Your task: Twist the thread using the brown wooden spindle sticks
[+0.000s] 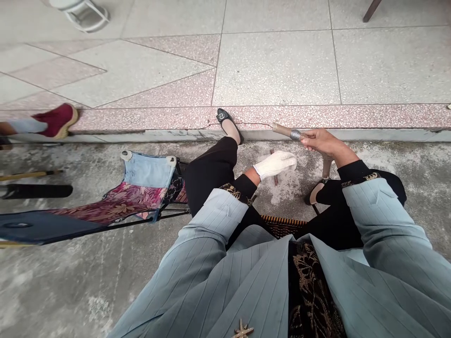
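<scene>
While the right hand (319,141) is closed, its fingers (310,137) are wrapped tight around a wooden-handled tool (286,132) with a metal ferrule; the handle end is seen sticking out to the left, above the concrete ground (88,263). The working end below the hand is mostly hidden, though a dark shaft (327,165) is seen dropping from the fist towards the right shoe (313,193).

The left hand (275,164) is covered by a white glove, its fingers held loosely together and laid flat, palm down, on or just over a thin reddish stick (274,165) lying on the ground between the legs. Whether the stick is pinched or only pressed cannot be told.

Progress is judged as early: the stick is steadied, the tool is gripped close by and to its right, and no cut, chip or finished piece is visible. No shavings are seen on the ground.

Outward: a woven seat (282,224) is seen under the person, a folding fabric stool (141,192) to the left, a tiled step (275,70) ahead. Another person's red shoe (58,119) is seen at the far left edge, well apart.
</scene>
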A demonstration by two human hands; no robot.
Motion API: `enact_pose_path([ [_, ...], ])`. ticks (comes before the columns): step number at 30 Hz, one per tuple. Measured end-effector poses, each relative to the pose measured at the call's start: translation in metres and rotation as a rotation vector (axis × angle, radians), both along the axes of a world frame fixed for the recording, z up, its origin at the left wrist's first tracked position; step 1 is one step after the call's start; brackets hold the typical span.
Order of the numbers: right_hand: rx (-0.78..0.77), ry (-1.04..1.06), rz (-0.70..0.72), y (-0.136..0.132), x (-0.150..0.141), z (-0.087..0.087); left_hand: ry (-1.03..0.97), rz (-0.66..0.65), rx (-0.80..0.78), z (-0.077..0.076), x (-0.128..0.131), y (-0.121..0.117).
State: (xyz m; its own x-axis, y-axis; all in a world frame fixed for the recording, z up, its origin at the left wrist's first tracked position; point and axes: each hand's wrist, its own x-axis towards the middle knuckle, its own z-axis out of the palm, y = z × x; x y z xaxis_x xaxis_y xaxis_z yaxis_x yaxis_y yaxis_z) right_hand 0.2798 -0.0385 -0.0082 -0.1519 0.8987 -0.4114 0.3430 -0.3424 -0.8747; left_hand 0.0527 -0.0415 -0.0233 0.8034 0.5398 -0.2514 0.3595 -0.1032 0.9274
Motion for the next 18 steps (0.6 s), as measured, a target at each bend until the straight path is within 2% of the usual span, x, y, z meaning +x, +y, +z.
enact_pose_path([
  [5, 0.074, -0.496, 0.135, 0.0023, -0.0038, -0.0047, 0.165, -0.052, 0.258, -0.0013, 0.0020, 0.0023],
  [12, 0.031, -0.748, 0.322, 0.0028, -0.0033, -0.0014, 0.413, -0.106, 0.488, -0.0072, 0.0022, 0.0045],
  [15, -0.068, -0.774, 0.519, 0.0019, -0.0019, -0.0045, 0.468, -0.151, 0.565, -0.0058, -0.0012, 0.0066],
  [18, -0.242, -0.520, 0.814, -0.0008, -0.0003, -0.0043, 0.361, -0.173, 0.541, -0.0012, -0.0063, 0.0086],
])
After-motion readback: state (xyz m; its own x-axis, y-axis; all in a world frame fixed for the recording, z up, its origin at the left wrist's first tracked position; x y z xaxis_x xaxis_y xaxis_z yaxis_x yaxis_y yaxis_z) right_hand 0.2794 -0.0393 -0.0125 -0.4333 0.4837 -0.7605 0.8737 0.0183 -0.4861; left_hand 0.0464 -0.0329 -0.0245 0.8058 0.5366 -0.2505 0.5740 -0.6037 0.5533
